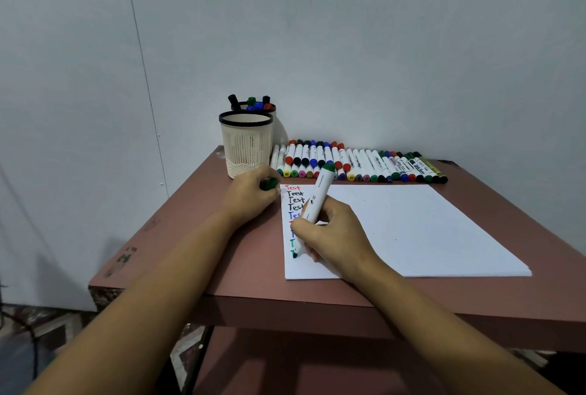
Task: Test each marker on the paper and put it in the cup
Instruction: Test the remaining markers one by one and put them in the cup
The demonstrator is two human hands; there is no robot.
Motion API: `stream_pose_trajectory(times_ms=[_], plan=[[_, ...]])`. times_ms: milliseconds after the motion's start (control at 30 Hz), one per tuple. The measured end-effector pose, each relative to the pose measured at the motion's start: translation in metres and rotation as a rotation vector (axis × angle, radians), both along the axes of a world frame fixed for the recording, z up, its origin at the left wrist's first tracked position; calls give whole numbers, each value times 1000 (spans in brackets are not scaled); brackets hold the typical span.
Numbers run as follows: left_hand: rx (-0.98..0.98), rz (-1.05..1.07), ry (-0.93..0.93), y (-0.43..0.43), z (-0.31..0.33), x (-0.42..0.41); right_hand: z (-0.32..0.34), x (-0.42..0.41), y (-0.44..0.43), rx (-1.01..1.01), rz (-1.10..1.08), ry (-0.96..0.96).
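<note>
My right hand (336,233) grips a white marker with green ends (320,195), its green tip touching the white paper (428,230) near the left edge. A column of "Test" words in red, black, blue and green runs down that edge. My left hand (250,196) rests on the table left of the paper and holds the green cap (269,184). A cream cup with a black rim (245,144) stands just behind my left hand. A second cup (272,109) behind it holds several markers.
A long row of capped markers (358,161) lies along the back of the brown table (222,268) against the wall. The table's near edge and left corner are in view, with patterned floor below.
</note>
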State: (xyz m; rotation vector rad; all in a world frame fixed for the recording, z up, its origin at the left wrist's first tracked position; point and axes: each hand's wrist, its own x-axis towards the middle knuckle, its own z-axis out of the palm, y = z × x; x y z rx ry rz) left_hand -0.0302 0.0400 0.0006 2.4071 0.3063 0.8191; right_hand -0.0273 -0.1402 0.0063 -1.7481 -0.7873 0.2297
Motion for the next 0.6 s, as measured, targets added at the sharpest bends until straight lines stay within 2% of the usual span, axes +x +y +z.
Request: stream_pose_trajectory(times_ms=[200, 400, 600], plan=[[-17, -4, 4, 1, -1, 1, 2, 1, -2, 97, -62, 25], [-10, 2, -1, 0, -1, 1, 2, -2, -2, 59, -59, -39], [-9, 1, -2, 0, 0, 1, 3, -2, -3, 67, -18, -16]])
